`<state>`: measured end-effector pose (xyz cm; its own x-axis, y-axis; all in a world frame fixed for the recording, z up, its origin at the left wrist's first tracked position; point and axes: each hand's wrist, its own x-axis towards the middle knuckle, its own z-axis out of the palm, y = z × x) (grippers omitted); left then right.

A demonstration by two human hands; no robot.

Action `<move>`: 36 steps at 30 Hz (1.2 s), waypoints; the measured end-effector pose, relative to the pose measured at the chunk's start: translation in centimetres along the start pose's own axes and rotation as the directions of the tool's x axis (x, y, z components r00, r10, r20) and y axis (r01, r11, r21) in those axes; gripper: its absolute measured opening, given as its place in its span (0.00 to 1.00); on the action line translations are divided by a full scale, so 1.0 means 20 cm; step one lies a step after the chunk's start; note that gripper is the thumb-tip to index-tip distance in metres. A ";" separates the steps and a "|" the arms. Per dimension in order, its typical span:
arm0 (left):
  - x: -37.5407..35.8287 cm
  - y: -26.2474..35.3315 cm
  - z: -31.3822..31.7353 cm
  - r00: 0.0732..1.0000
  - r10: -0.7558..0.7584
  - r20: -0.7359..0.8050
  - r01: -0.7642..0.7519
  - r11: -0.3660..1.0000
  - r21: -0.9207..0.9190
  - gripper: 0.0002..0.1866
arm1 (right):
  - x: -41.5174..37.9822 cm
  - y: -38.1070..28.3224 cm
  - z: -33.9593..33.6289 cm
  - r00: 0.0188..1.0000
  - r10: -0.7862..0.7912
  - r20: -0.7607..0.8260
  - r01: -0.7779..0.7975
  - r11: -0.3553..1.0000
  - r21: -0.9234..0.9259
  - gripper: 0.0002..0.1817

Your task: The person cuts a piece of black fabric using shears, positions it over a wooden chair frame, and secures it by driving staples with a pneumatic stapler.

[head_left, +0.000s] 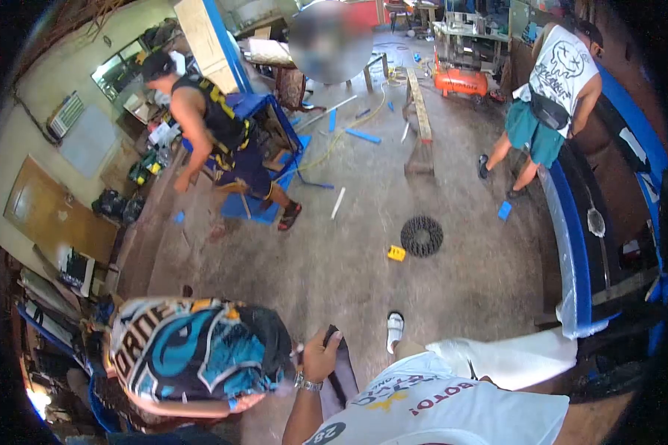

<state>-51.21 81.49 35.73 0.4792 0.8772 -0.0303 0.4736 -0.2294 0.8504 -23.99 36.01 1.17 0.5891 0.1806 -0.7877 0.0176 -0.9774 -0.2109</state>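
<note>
Holding hand: the left hand (319, 360), with a metal watch (309, 383) at its wrist, is nearer to the wearer than the black round mat (421, 236), and to its left.
Fingers: closed on the upper end of a dark strip (344, 377), the thumb pressed against it; the right hand is out of view, so its fingers cannot be told.
Dark strip: on the wearer's side of the mat, to its left, beside the white shirt (438, 411); probably gripped by the end so that its length hangs freely.
Bent person (200, 348): left of the mat, close beside the left hand, which leaves little room there.
Yellow case (396, 253): on the floor (334, 271), just beside the mat, where a foot could meet it.
Wooden trestle (418, 104): beyond the mat, standing across part of the passage.
Blue strips (364, 136): scattered beyond the mat, mostly toward its left.
Other persons: one (219, 126) far left of the mat, one (557, 89) far right.
</note>
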 end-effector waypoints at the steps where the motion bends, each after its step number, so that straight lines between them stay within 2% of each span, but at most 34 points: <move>1: 0.14 -0.02 0.01 1.000 -0.019 0.010 0.019 1.000 0.001 0.18 | 0.07 -0.16 -0.04 0.998 -0.034 -0.055 0.035 0.999 0.014 0.20; 3: 0.45 -0.05 0.05 0.997 -0.059 0.042 0.059 0.998 -0.004 0.18 | 0.19 -0.55 -0.18 0.969 -0.143 -0.201 0.149 0.989 0.013 0.20; 5: 0.74 -0.02 0.05 0.997 -0.045 0.066 0.049 0.997 -0.056 0.17 | 0.30 -1.03 -0.40 0.888 -0.294 -0.353 0.310 0.951 -0.014 0.20; 6: 0.86 -0.01 0.06 0.996 -0.049 0.078 0.056 0.994 -0.090 0.17 | 0.41 -1.25 -0.47 0.886 -0.307 -0.348 0.322 0.947 -0.015 0.20; 7: 0.97 0.01 0.06 0.996 -0.061 0.070 0.067 0.995 -0.080 0.17 | 0.84 -1.37 -0.47 0.982 -0.149 -0.113 0.154 0.987 0.036 0.21; 9: 1.26 0.06 0.00 0.996 -0.080 0.042 0.083 0.995 -0.059 0.18 | 1.09 -1.82 -0.68 0.947 -0.310 -0.089 0.308 0.951 -0.032 0.20; 10: 1.40 0.06 -0.02 0.996 -0.085 0.024 0.086 0.995 -0.045 0.18 | 1.09 -2.11 -0.82 0.917 -0.384 -0.113 0.384 0.923 -0.015 0.20; 12: 1.69 -0.03 -0.03 0.994 -0.107 -0.003 0.107 0.993 -0.040 0.18 | 1.15 -2.59 -1.08 0.885 -0.448 -0.128 0.437 0.893 -0.103 0.22; 14: 1.96 -0.08 -0.10 0.984 -0.178 0.025 0.177 0.983 0.045 0.18 | 1.32 -2.88 -1.16 0.866 -0.473 -0.162 0.456 0.880 -0.134 0.23; 15: 2.11 -0.27 -0.08 0.956 -0.288 0.051 0.284 0.956 0.074 0.25 | 1.49 -2.99 -1.19 0.859 -0.472 -0.200 0.455 0.882 -0.123 0.24; 16: 2.45 -0.39 -0.10 0.969 -0.245 0.030 0.241 0.966 0.097 0.24 | 1.67 -3.19 -1.16 0.861 -0.457 -0.223 0.443 0.890 -0.111 0.25; 17: 2.65 -0.43 -0.10 0.983 -0.183 0.003 0.181 0.977 0.114 0.23 | 1.66 -3.25 -1.14 0.824 -0.455 -0.338 0.430 0.890 -0.150 0.21; 18: 2.84 -0.42 -0.10 0.993 -0.120 -0.025 0.122 0.984 0.128 0.22 | 1.78 -3.23 -1.08 0.821 -0.469 -0.326 0.453 0.882 -0.130 0.25; 19: 3.04 -0.33 -0.10 0.998 -0.027 -0.063 0.028 1.000 0.015 0.19 | 1.86 -3.19 -1.02 0.820 -0.481 -0.311 0.471 0.875 -0.113 0.29; 20: 3.26 -0.22 -0.11 0.999 0.009 -0.043 -0.008 1.000 0.029 0.18 | 1.87 -3.16 -0.94 0.967 -0.205 -0.149 0.224 0.967 0.121 0.28; 21: 3.47 -0.12 -0.13 0.999 0.044 -0.015 -0.043 0.998 0.050 0.17 | 1.85 -3.15 -0.86 0.994 0.067 0.085 -0.089 0.949 0.302 0.26; 22: 3.66 -0.03 -0.15 0.997 0.080 0.017 -0.081 0.994 0.078 0.16 | 1.73 -3.19 -0.83 0.982 0.138 0.132 -0.175 0.929 0.327 0.26; 25: 4.24 0.23 -0.10 0.956 0.241 0.169 -0.245 0.970 0.001 0.15 | 1.56 -3.41 -0.83 0.979 0.181 0.097 -0.205 0.901 0.383 0.26; 28: 4.84 0.28 0.05 0.865 0.409 0.292 -0.421 0.907 -0.026 0.14 | 1.63 -3.64 -0.87 0.969 0.247 0.027 -0.233 0.867 0.440 0.26; 29: 4.99 0.31 0.12 0.858 0.422 0.294 -0.445 0.895 0.015 0.13 | 1.68 -3.71 -0.89 0.966 0.258 -0.012 -0.225 0.863 0.453 0.26; 32: 5.44 0.38 0.33 0.860 0.450 0.241 -0.464 0.886 -0.002 0.13 | 1.88 -3.99 -1.05 0.951 0.268 -0.152 -0.171 0.870 0.463 0.26; 33: 5.58 0.39 0.39 0.889 0.387 0.244 -0.404 0.914 0.021 0.13 | 1.96 -4.09 -1.14 0.944 0.247 -0.220 -0.126 0.883 0.453 0.26; 36: 5.95 0.41 0.61 0.934 0.317 0.168 -0.306 0.948 -0.088 0.14 | 2.29 -4.45 -1.52 0.881 0.119 -0.458 0.059 0.932 0.357 0.27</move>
<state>18.83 178.86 32.73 0.7216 0.6753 0.1527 0.2375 -0.4486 0.8616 26.02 127.87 1.45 0.8910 -0.0081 -0.4540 -0.2370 -0.8611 -0.4498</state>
